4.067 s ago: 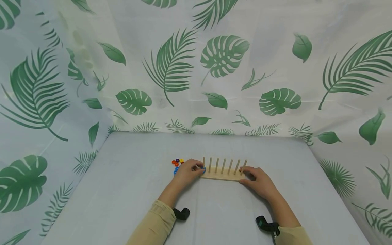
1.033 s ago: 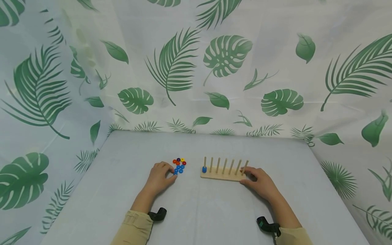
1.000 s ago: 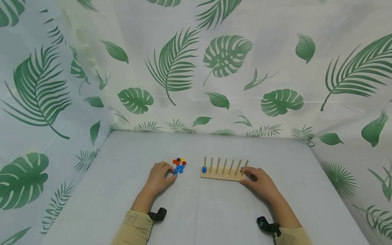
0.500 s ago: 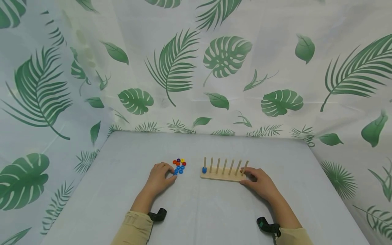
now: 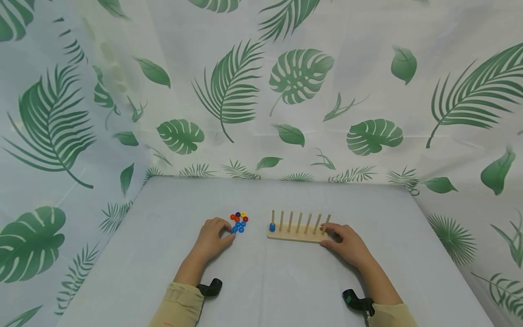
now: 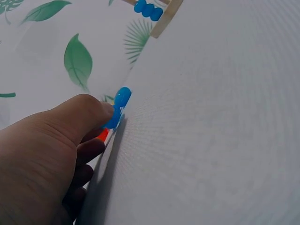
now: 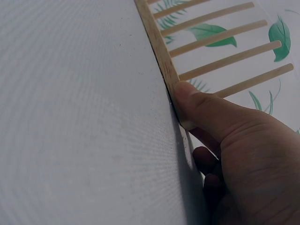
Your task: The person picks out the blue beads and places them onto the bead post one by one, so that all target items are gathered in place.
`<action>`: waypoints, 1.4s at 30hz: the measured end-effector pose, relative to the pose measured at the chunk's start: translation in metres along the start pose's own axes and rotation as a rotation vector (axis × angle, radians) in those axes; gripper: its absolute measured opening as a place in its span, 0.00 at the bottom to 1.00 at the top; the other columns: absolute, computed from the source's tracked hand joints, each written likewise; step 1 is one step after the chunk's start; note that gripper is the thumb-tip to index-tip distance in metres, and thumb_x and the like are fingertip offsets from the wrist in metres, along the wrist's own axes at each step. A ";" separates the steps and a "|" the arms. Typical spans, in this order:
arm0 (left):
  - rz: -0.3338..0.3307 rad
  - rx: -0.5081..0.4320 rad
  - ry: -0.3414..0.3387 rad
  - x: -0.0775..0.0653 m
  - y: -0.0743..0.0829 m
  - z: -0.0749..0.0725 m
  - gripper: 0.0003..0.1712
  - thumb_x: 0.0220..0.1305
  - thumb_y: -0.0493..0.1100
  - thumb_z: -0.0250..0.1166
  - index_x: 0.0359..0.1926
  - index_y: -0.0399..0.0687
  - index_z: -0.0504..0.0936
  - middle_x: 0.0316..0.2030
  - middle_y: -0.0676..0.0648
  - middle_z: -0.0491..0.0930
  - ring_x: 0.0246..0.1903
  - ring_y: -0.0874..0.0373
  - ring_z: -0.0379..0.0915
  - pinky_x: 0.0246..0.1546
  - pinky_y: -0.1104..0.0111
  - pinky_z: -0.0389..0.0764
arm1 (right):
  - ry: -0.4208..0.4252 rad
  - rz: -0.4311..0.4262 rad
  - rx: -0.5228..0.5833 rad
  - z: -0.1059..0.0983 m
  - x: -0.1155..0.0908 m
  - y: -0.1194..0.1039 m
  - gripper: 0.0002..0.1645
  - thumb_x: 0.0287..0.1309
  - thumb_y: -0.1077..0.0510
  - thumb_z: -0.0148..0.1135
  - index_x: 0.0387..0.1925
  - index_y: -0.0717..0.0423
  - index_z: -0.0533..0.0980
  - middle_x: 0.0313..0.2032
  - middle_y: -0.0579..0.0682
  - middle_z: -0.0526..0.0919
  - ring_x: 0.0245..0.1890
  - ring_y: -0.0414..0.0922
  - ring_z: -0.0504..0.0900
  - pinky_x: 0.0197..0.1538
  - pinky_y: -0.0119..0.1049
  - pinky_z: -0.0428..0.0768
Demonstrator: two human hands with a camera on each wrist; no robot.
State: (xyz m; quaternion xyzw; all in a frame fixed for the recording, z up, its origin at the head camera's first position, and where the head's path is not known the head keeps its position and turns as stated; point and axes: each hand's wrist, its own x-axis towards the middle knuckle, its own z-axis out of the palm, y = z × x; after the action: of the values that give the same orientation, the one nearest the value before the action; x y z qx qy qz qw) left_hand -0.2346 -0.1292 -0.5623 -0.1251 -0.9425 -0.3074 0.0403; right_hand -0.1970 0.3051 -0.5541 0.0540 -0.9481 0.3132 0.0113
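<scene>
At the near left side of a small cluster of beads, my left hand [image 5: 210, 239] pinches a blue bead [image 6: 114, 118] between thumb and fingers, low against the table. Other loose blue beads [image 5: 241, 230] lie right beside it. To the right stands a wooden peg board [image 5: 296, 235] with a row of several upright pegs. Its leftmost peg carries three stacked blue beads [image 6: 148, 9]; the other pegs are bare. My right hand [image 5: 346, 244] grips the board's right end, thumb [image 7: 186, 91] on the front edge of the base, the other fingers behind it.
Behind the blue beads lie orange beads [image 5: 233, 216], a purple bead [image 5: 238, 214], a yellow bead [image 5: 243, 214] and a red bead [image 5: 245, 219]. A white-covered table [image 5: 261, 281] reaches back to a leaf-printed curtain [image 5: 241, 150].
Since the earliest frame, my left hand has gone from the leftmost peg back left to the loose beads, leaving blue beads on the peg. Over the last second both hands stay still.
</scene>
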 end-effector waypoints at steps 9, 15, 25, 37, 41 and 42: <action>-0.018 -0.059 -0.001 0.001 0.000 -0.002 0.10 0.60 0.50 0.71 0.40 0.57 0.81 0.47 0.52 0.82 0.56 0.50 0.71 0.63 0.54 0.69 | -0.008 0.003 0.005 -0.001 0.000 0.000 0.32 0.53 0.36 0.69 0.57 0.43 0.78 0.58 0.55 0.79 0.58 0.57 0.75 0.60 0.59 0.72; -0.014 -0.111 0.002 -0.001 0.002 -0.005 0.10 0.59 0.48 0.72 0.40 0.54 0.83 0.45 0.50 0.83 0.54 0.49 0.74 0.62 0.52 0.72 | -0.011 0.002 0.009 -0.001 0.000 0.000 0.32 0.53 0.36 0.69 0.57 0.43 0.78 0.58 0.55 0.79 0.58 0.57 0.75 0.60 0.60 0.72; -0.065 -0.120 0.008 -0.002 0.004 -0.008 0.12 0.61 0.49 0.71 0.45 0.55 0.82 0.37 0.55 0.81 0.42 0.57 0.74 0.51 0.56 0.76 | -0.008 0.003 0.004 0.000 0.001 0.001 0.33 0.53 0.35 0.69 0.58 0.44 0.78 0.59 0.55 0.78 0.59 0.57 0.75 0.61 0.60 0.71; -0.112 -0.153 0.025 -0.001 0.005 -0.009 0.12 0.61 0.50 0.70 0.45 0.57 0.83 0.37 0.55 0.82 0.43 0.57 0.76 0.51 0.56 0.77 | -0.009 0.011 0.000 0.000 0.000 0.000 0.33 0.53 0.36 0.70 0.58 0.44 0.77 0.58 0.55 0.79 0.58 0.56 0.75 0.61 0.60 0.72; -0.111 -0.156 0.027 0.000 0.007 -0.011 0.11 0.62 0.50 0.69 0.45 0.56 0.83 0.37 0.54 0.82 0.43 0.56 0.76 0.50 0.56 0.77 | -0.010 0.020 -0.005 0.000 0.000 -0.001 0.34 0.53 0.36 0.69 0.58 0.44 0.77 0.58 0.55 0.79 0.58 0.56 0.75 0.61 0.60 0.71; -0.111 -0.159 0.028 0.000 0.007 -0.011 0.11 0.62 0.50 0.69 0.45 0.55 0.83 0.38 0.54 0.82 0.43 0.56 0.76 0.50 0.56 0.77 | -0.010 0.022 -0.005 0.000 0.001 -0.002 0.33 0.53 0.36 0.69 0.58 0.44 0.77 0.59 0.55 0.79 0.58 0.57 0.75 0.61 0.60 0.71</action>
State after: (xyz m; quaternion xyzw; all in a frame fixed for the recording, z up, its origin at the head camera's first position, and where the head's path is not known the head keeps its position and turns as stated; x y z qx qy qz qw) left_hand -0.2331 -0.1300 -0.5491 -0.0712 -0.9199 -0.3847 0.0262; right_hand -0.1974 0.3040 -0.5528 0.0453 -0.9495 0.3105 0.0034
